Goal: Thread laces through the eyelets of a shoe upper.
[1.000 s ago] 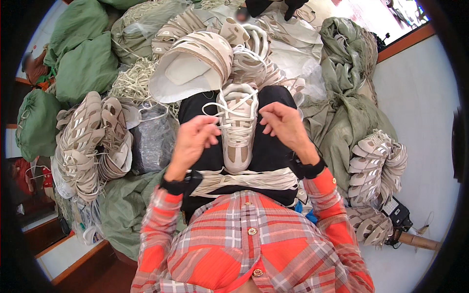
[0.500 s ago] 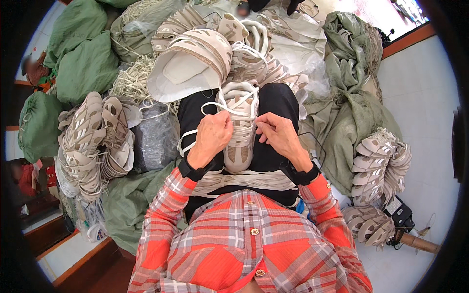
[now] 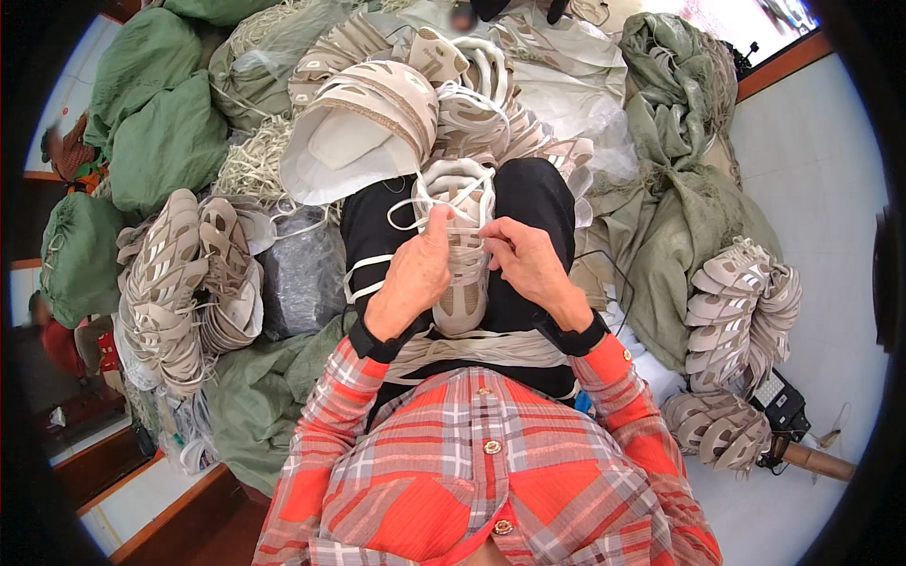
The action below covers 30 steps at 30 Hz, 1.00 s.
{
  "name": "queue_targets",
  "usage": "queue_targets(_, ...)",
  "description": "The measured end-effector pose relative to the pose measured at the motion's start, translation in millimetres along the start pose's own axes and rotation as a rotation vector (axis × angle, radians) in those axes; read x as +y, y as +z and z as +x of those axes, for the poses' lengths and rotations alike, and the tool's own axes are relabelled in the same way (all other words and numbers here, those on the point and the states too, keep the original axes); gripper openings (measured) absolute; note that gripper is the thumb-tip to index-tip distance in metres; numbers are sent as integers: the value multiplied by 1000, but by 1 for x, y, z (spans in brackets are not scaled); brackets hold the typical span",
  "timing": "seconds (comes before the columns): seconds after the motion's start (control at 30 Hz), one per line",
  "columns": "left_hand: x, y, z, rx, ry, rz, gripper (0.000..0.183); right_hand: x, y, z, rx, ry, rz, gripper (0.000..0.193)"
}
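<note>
A beige and white sneaker upper lies lengthwise between my black-trousered thighs, toe toward me. White shoelace runs through its upper eyelets, with a loop hanging out on the left. My left hand is closed at the upper's left edge, thumb pointing up over the lacing; what sits between its fingers is hidden. At the right eyelet edge, my right hand has its thumb and index finger pinched together, the other fingers curled. The lace seems to be in that pinch. Across my lap lies a bundle of cream laces.
Nested sneaker uppers are piled beyond my knees. More stacked uppers stand left and right. Green sacks and a clear plastic-wrapped bundle lie at the left. A draped green sack is at the right.
My left hand has shifted slightly right and up, its thumb now over the lacing. My right hand has moved a little left, onto the eyelet edge.
</note>
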State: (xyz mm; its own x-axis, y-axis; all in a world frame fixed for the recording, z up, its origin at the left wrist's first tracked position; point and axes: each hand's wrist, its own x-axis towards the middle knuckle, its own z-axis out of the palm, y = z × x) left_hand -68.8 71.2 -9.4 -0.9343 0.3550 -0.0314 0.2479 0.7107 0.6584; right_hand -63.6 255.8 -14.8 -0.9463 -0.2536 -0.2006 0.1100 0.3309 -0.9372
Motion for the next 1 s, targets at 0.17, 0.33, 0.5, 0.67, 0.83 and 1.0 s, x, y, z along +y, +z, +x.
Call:
queue_targets(0.17, 0, 9, 11, 0, -57, -28, 41, 10, 18, 13, 112, -432, -277, 23)
queue_targets(0.33, -1, 10, 9, 21, -109, -63, 36, -9, 18, 19, 27, -545, -536, 29)
queue_targets(0.5, -9, 10, 6, 84, -124, -172, 42, -22, 15, 19, -80, -642, -932, 31)
queue_targets(0.67, -11, -34, -28, 32, -14, -4, 16, 3, -95, -36, 247, -172, -932, 27)
queue_targets(0.83, 22, -75, -24, -384, 307, -854, 16, 63, -127, -62, 146, -109, -847, 39)
queue_targets(1.0, 21, -81, -35, -220, 350, -654, 15, 11, -92, -40, 152, -125, -1040, 28)
